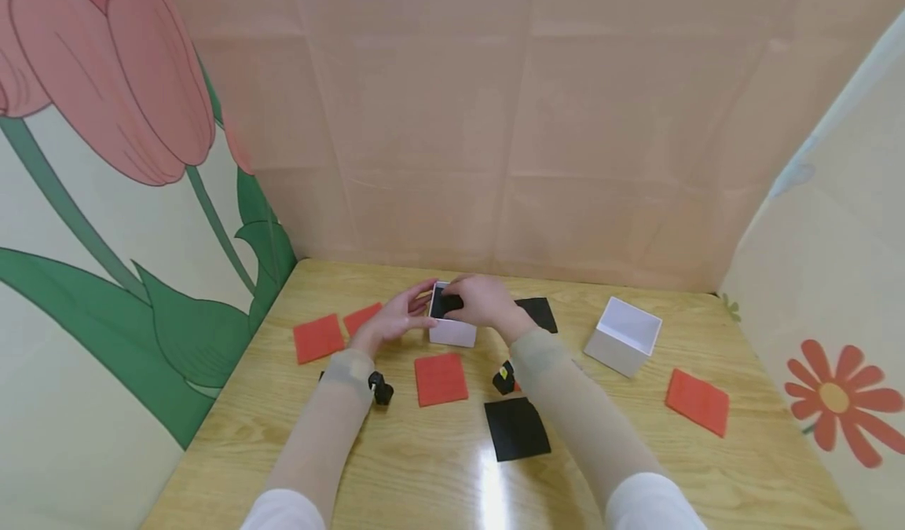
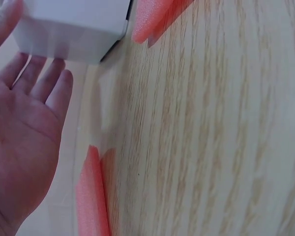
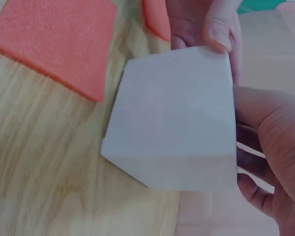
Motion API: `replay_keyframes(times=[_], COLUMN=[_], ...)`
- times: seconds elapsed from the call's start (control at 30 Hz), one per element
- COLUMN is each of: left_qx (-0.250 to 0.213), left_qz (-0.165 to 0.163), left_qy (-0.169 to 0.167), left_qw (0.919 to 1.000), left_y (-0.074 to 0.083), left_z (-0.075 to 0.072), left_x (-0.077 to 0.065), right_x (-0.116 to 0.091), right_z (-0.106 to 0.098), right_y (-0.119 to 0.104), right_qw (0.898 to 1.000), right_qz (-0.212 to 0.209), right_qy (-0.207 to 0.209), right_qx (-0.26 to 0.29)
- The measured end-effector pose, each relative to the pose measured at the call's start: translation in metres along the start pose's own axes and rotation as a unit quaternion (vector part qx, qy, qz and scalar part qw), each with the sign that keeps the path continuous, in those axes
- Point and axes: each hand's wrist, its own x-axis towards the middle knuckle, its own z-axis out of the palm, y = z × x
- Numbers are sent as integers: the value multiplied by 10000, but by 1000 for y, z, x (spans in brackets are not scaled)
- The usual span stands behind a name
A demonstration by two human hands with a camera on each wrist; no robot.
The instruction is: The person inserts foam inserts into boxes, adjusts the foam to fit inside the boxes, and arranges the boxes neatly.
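A small white box [image 1: 452, 334] stands open-topped at the back middle of the table, with black material inside it. My left hand [image 1: 396, 316] is at its left side, fingers extended; in the right wrist view the left thumb [image 3: 219, 37] touches a top corner of the box [image 3: 172, 108]. My right hand [image 1: 484, 301] reaches in from above and pinches a black sheet [image 1: 451, 302] at the opening. Its fingertips are partly hidden behind the box wall in the right wrist view. In the left wrist view the left hand's fingertips [image 2: 64, 81] lie close against the box [image 2: 73, 29].
A second white box [image 1: 622, 338] stands open at the right. Red foam squares lie about, one in front of the box [image 1: 441, 379], one at left [image 1: 318, 338], one at far right [image 1: 697, 402]. Black squares lie near the right forearm [image 1: 518, 429] and behind the right wrist [image 1: 540, 314].
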Motion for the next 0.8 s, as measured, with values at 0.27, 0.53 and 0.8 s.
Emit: replay_keyframes(times=[0.27, 0.53, 0.8], left_qx=[-57, -143, -197], left_qz=[85, 114, 117], left_qy=[19, -6, -30], left_qw=[9999, 9998, 9997], left_y=[-1, -2, -4], left_z=[0, -3, -6], left_x=[2, 4, 3], right_x=[9, 12, 13], right_z=[2, 1, 1], right_y=[-6, -8, -10], right_qw=[9992, 9988, 9987], right_qz=[237, 338, 371], right_qy=[-243, -279, -263], right_qx=[-189, -220, -239])
